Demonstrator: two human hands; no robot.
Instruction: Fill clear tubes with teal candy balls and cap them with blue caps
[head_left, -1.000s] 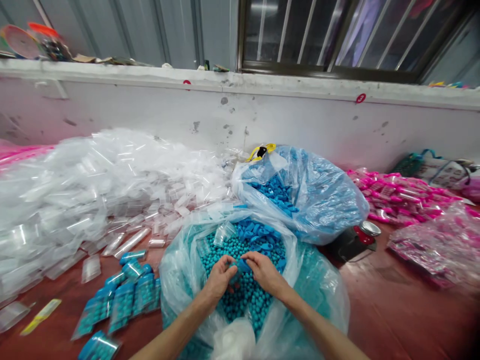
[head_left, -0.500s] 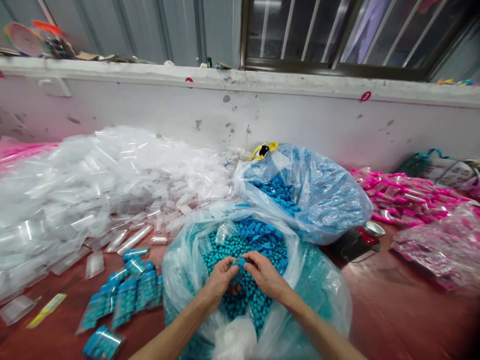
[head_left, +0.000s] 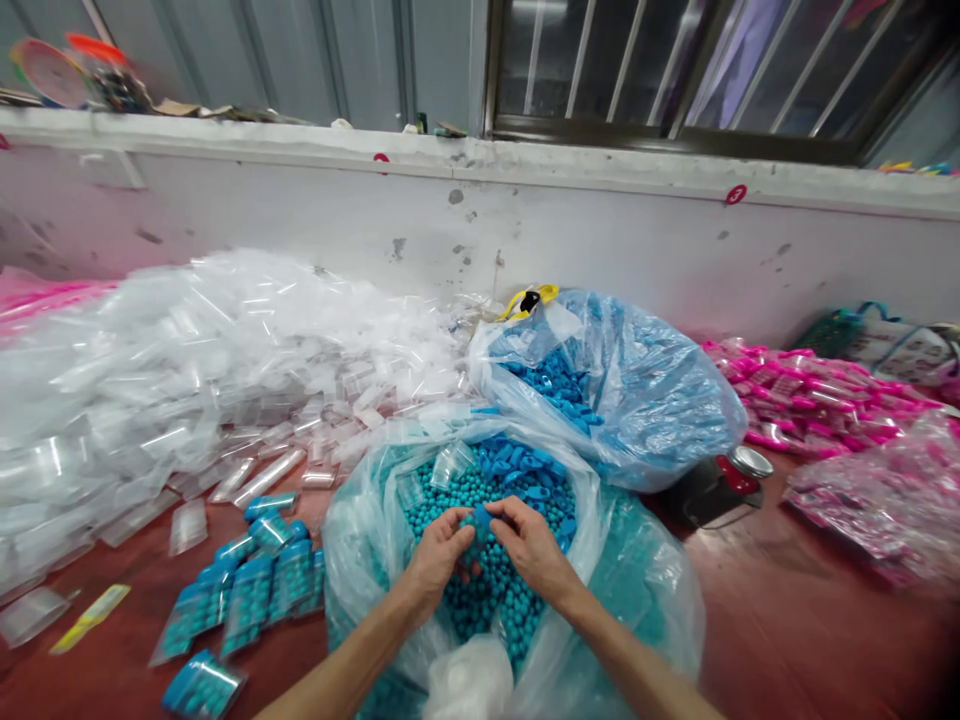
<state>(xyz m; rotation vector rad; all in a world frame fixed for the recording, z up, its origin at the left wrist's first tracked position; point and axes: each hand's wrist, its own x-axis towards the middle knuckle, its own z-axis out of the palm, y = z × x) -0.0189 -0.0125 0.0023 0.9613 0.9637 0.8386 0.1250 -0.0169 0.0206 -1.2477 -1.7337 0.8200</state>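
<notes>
Over an open plastic bag (head_left: 360,540) of teal beads (head_left: 480,600), my left hand (head_left: 442,550) is closed round a small clear container with teal beads in it. My right hand (head_left: 529,545) pinches a blue cap (head_left: 482,513) at the container's top. The fingers partly hide both pieces. Several loose blue caps (head_left: 525,468) lie on the beads at the back of the bag, beside a clear empty container (head_left: 452,463). Filled containers with blue caps (head_left: 251,595) lie on the red table to the left.
A large heap of clear containers (head_left: 150,370) fills the left. Behind stands a bag of blue caps (head_left: 652,390). A dark jar with a metal lid (head_left: 720,485), pink packets (head_left: 817,395) and a clear plastic bag (head_left: 885,495) are on the right of the red table (head_left: 795,630).
The fingers of my right hand have shifted slightly at the blue cap. My left hand stays nearly in place round the container.
</notes>
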